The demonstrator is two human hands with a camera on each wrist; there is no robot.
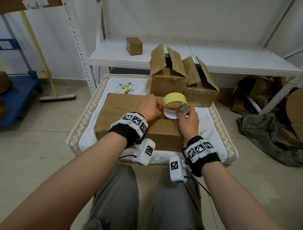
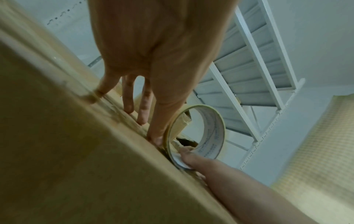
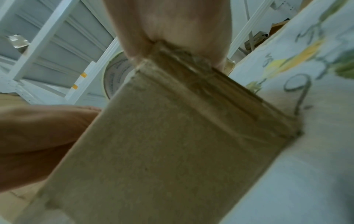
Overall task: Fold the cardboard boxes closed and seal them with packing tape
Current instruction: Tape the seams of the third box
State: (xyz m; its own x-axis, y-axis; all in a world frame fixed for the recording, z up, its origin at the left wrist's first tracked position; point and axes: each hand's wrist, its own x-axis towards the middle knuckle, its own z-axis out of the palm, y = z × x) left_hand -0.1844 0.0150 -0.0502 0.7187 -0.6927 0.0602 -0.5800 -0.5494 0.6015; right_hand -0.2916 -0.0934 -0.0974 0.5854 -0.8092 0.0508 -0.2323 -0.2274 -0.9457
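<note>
A closed cardboard box [image 1: 129, 129] lies on a small table covered with a white cloth [image 1: 210, 124]. My left hand [image 1: 150, 107] rests on the box top [image 2: 76, 151], its fingers [image 2: 130, 104] straight and pressing down; the thumb touches the box right beside a yellow tape roll [image 1: 174, 98]. My right hand [image 1: 188, 119] grips that roll, which stands on edge at the box's right end, with a fingertip [image 2: 188, 155] hooked inside the white core [image 2: 212, 133]. In the right wrist view the box corner [image 3: 172, 144] fills the frame and the roll [image 3: 114, 78] shows behind it.
Two cardboard boxes with raised flaps [image 1: 168, 77] [image 1: 200, 89] stand at the back of the table, close behind the roll. A small closed box [image 1: 133, 45] sits on the white shelf [image 1: 236, 61]. Cardboard scraps and a dark cloth [image 1: 268, 134] lie on the floor at right.
</note>
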